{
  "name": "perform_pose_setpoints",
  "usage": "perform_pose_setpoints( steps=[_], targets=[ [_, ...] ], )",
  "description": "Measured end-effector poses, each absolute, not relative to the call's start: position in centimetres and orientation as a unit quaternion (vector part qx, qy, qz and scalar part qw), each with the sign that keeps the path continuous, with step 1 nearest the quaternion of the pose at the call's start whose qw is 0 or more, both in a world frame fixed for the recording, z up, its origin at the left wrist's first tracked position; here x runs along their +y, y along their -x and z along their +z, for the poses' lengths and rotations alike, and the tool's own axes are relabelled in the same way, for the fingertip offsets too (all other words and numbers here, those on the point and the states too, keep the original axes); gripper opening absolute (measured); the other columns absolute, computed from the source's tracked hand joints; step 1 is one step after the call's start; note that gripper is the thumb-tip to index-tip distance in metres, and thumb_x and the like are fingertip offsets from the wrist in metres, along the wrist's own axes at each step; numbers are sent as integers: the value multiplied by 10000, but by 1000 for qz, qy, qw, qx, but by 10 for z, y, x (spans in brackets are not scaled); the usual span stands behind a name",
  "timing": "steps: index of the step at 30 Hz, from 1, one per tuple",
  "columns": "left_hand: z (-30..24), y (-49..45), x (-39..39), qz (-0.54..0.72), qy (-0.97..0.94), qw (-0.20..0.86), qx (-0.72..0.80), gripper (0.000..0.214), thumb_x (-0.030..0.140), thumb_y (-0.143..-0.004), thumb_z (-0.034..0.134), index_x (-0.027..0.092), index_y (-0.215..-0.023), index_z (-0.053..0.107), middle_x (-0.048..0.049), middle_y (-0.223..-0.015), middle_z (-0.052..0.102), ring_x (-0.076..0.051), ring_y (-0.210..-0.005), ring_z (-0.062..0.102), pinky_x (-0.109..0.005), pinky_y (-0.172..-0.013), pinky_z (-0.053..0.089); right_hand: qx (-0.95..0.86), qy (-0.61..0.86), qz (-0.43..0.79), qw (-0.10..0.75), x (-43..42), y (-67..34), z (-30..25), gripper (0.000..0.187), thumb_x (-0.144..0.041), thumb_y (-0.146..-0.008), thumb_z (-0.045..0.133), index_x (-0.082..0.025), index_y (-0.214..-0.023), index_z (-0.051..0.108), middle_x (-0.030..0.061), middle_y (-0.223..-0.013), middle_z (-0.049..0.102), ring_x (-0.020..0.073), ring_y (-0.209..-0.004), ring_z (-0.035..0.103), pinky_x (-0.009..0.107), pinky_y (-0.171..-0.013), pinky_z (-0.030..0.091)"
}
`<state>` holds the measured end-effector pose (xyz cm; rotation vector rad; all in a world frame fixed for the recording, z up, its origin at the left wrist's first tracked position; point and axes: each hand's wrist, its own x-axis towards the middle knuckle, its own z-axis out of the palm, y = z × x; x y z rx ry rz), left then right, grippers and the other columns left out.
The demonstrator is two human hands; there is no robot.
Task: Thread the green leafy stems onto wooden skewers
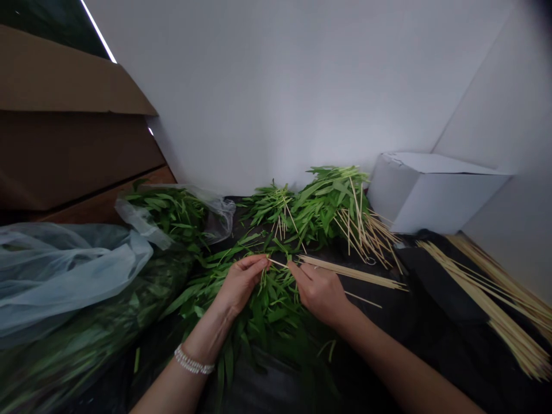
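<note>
A thin bamboo skewer (278, 263) spans the short gap between my hands. My right hand (321, 290) is closed on it, fingers wrapped round, and a green stem shows at its fingertips. At the skewer's other end my left hand (244, 282) pinches a green stem between thumb and fingers. Whether the point has gone through the stem, I cannot tell. Long-leaved greens (271, 313) lie beneath and around both hands. Just beyond my right hand rests a row of loose skewers (357, 272), with a single skewer (364, 299) nearer to me.
Behind lie leafy greens on skewers (332, 198) and a smaller skewered bunch (276, 204). To the left are plastic bags (69, 270) of greens and a cardboard box (64, 155). On the right, a white box (435, 190) stands behind bundled skewers (487, 305).
</note>
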<state>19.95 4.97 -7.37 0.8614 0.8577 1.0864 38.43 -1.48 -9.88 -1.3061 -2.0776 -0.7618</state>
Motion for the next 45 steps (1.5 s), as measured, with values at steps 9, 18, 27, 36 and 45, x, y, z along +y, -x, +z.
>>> perform_pose_setpoints(
  steps=[9,18,27,36,45],
  targets=[
    [-74,-200,49,469,-387,699,377,291,232,-504,895,135,-741,758,-37,-720,745,-113,-686,661,-206,-704,505,-771,484,-296,288,-16,-383,-98,317,-100,-880,462,-106,-1147,634,25,-698,589,125,-534,494,289,-507,321],
    [-76,-199,50,457,-392,709,368,278,218,-533,885,125,-759,753,-43,-728,747,-122,-686,669,-214,-698,521,-777,478,-290,291,-17,-381,-98,316,-105,-880,458,-92,-1146,629,27,-707,598,138,-529,506,304,-501,322],
    [-79,-201,48,443,-405,708,370,264,230,-540,881,138,-753,755,-32,-739,748,-115,-692,660,-203,-703,508,-781,478,-279,290,-17,-380,-98,304,-111,-896,450,-88,-1144,625,27,-703,601,134,-522,518,300,-501,340],
    [-85,-207,43,417,-504,666,359,184,258,-619,837,156,-754,763,-28,-777,734,-118,-718,630,-220,-742,476,-788,467,-270,297,-15,-377,-102,295,-107,-910,427,-68,-1132,616,28,-693,589,139,-533,530,296,-501,358],
    [-83,-205,44,439,-504,656,350,169,270,-649,817,178,-781,765,-16,-786,735,-116,-736,631,-219,-756,469,-784,471,-253,314,-13,-380,-103,293,-124,-925,418,-82,-1145,608,36,-730,608,134,-556,545,287,-521,370]
  ],
)
